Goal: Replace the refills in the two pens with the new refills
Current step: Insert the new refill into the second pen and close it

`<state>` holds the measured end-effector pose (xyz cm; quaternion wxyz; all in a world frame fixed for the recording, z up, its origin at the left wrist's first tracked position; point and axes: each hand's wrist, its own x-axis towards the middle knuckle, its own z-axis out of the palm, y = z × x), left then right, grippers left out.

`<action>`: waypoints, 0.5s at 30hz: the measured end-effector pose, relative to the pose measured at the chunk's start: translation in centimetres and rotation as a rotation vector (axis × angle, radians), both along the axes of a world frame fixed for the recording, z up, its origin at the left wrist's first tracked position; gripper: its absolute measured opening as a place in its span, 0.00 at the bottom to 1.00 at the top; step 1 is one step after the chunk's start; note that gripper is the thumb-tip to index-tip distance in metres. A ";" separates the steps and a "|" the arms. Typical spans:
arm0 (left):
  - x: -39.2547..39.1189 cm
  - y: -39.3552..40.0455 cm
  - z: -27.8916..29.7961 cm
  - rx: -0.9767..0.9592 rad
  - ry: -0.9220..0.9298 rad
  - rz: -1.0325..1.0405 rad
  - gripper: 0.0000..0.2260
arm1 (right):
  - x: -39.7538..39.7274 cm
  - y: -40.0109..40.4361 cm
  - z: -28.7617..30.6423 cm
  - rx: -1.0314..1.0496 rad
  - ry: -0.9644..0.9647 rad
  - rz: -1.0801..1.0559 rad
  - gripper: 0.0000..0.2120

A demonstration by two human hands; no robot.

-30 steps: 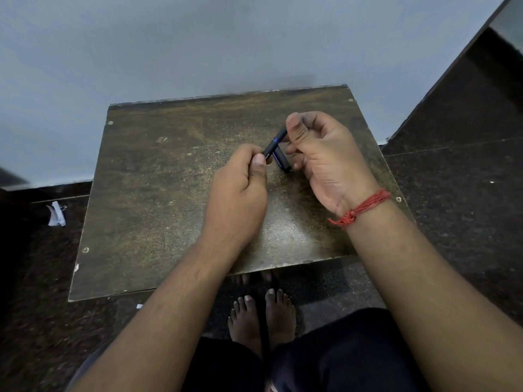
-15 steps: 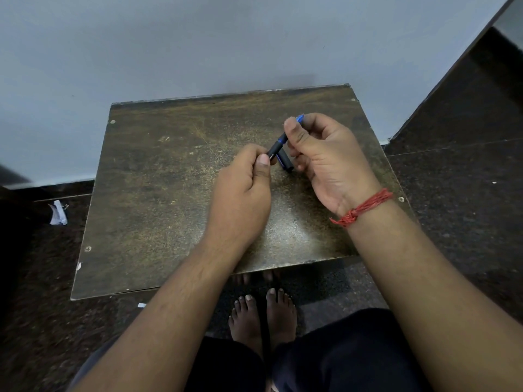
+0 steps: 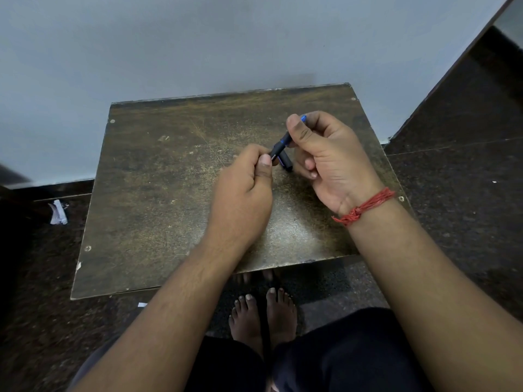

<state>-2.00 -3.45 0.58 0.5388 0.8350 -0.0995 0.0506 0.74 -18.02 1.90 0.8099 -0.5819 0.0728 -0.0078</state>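
A black pen with blue parts (image 3: 278, 147) is held slanted above the middle of a worn brown table (image 3: 158, 199). My left hand (image 3: 243, 193) pinches the pen's lower black end between thumb and fingers. My right hand (image 3: 325, 159) grips the upper blue end, whose blue tip pokes out above the thumb. A second dark pen piece (image 3: 285, 162) with a blue edge sticks out under my right hand's fingers, just below the first. No loose refills can be seen; the palms hide whatever else they hold.
The table stands against a pale wall (image 3: 198, 43) on a dark speckled floor (image 3: 467, 193). A scrap of white paper (image 3: 58, 212) lies on the floor to the left. My bare feet (image 3: 263, 315) rest under the table's near edge.
My right hand has slid up the pen so that its blue tip now shows above the thumb. Both hands have shifted slightly; the grip on the pen has stayed.
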 end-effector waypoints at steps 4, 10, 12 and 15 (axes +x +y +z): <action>0.1 0.1 0.0 -0.022 0.015 0.014 0.11 | -0.2 0.2 0.0 -0.057 0.020 -0.021 0.09; 0.2 0.2 -0.2 -0.029 0.014 0.034 0.11 | -0.2 -0.2 0.4 0.019 -0.003 0.066 0.08; 0.2 0.1 -0.1 -0.017 0.007 0.028 0.11 | -0.2 -0.2 0.4 0.025 -0.007 0.065 0.06; 0.1 0.0 -0.1 -0.004 -0.005 0.013 0.10 | -0.1 0.1 0.3 0.018 0.004 0.025 0.04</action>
